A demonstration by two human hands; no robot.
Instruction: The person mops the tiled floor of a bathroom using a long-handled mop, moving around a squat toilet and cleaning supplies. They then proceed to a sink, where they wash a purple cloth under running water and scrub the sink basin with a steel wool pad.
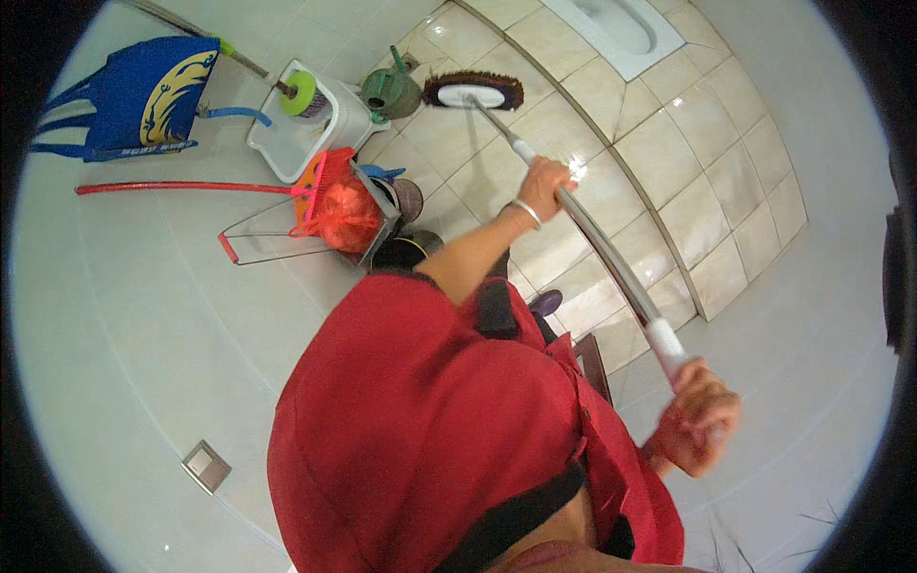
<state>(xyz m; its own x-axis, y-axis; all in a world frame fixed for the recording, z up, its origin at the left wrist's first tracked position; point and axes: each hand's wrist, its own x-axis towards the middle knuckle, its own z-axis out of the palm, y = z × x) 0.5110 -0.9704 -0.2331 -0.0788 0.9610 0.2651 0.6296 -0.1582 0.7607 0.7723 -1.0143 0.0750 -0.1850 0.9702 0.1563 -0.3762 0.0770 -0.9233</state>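
Observation:
My left hand (544, 190), with a white bangle at its wrist, grips the metal pole (609, 251) of a long-handled floor brush near its middle. My right hand (695, 419) is closed around the white grip (666, 344) at the pole's near end. The brush head (471, 93), white with dark brown bristles, lies at the far end over the beige floor tiles (494, 172), close to a green watering can (390, 93). The pole slants between the two hands.
A white mop bucket (301, 136) holding a mop, a blue bag (157, 100), a red broom (322, 179) and a dustpan with a red plastic bag (347, 211) stand by the left wall. A raised tiled edge (609, 147) curves before a squat toilet (623, 32).

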